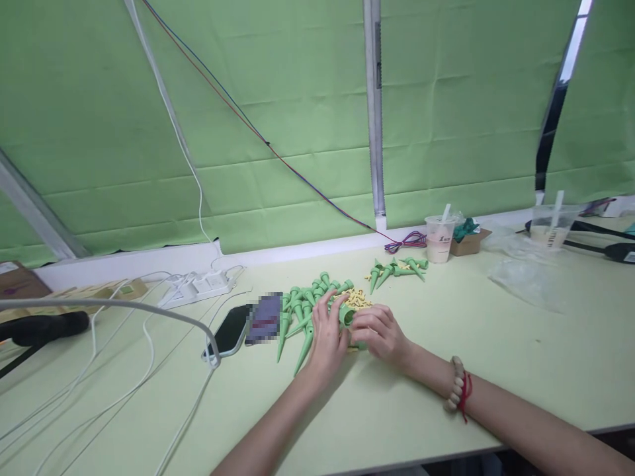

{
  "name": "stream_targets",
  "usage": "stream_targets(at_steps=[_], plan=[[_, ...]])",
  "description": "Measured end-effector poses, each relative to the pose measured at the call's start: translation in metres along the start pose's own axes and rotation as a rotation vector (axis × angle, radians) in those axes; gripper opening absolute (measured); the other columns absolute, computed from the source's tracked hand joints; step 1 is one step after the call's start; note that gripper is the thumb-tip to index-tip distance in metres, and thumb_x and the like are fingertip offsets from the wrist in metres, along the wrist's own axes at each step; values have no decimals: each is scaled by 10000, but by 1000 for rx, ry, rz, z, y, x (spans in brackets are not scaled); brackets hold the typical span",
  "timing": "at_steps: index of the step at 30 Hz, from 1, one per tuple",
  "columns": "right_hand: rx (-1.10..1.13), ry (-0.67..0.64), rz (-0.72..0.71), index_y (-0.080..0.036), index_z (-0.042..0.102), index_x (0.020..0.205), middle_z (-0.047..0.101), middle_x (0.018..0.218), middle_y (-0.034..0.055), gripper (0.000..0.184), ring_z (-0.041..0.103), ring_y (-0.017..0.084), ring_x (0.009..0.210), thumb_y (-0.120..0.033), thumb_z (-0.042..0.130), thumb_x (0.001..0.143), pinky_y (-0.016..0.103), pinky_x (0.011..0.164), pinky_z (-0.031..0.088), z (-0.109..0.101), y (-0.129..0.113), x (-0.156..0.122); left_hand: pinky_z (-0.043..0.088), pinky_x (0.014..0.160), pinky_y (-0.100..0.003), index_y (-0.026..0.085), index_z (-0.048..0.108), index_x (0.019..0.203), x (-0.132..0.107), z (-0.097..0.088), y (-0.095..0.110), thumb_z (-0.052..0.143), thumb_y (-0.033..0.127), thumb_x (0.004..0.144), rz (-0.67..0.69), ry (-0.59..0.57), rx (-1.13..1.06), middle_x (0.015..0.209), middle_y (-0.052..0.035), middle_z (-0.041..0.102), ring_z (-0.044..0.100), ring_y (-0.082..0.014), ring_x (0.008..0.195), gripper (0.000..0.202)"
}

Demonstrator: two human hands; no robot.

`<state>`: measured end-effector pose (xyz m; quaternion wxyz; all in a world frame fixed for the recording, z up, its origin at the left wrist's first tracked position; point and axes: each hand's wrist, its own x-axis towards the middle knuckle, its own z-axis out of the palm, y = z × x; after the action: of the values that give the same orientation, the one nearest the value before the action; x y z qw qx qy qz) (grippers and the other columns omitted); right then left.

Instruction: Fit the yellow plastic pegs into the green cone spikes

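**Both hands on one green spike**

Head view: left hand (327,338) and right hand (381,334) meet mid-desk (496,344), each grip pinched on the green spike (348,315) between them. The spike pile (300,311) sits just left, with yellow bits (358,299) just beyond. There's a phone (231,330) further left and a drink cup (439,239) far right.
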<state>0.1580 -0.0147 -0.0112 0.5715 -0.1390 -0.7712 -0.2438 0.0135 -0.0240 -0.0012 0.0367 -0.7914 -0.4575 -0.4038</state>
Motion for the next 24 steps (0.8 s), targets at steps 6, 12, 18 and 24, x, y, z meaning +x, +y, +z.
stream_targets(at_steps=[6, 12, 18, 24], plan=[[58, 79, 485, -234, 470, 812, 562, 775, 32, 163, 544, 184, 789, -101, 384, 850, 356, 723, 425, -1, 8, 0, 316, 928, -369, 245, 462, 1180, 3, 0, -3, 393, 232, 863, -30, -18, -86, 1108, -63, 558, 473, -192, 1058, 325], [211, 101, 880, -216, 548, 877, 587, 893, 68, 108, 530, 212, 893, -269, 460, 841, 354, 730, 443, -3, 21, 0, 446, 743, -318, 241, 580, 1069, 5, 0, 0, 414, 329, 854, -256, 11, -459, 1044, -65, 596, 577, -170, 809, 285], [529, 9, 1314, -182, 658, 897, 673, 861, 79, 363, 595, 235, 874, -492, 503, 789, 317, 678, 454, -2, 27, -4, 430, 481, -229, 194, 546, 1066, 7, 3, 2, 499, 394, 797, -514, 48, -688, 964, -59, 578, 557, -80, 494, 338], [721, 8, 1403, -174, 688, 841, 695, 745, 64, 384, 606, 203, 701, -512, 637, 666, 278, 540, 432, 3, 21, -2, 432, 475, -218, 185, 543, 1081, 7, 3, 2, 502, 380, 793, -509, 15, -739, 914, -52, 576, 597, -101, 535, 351]])
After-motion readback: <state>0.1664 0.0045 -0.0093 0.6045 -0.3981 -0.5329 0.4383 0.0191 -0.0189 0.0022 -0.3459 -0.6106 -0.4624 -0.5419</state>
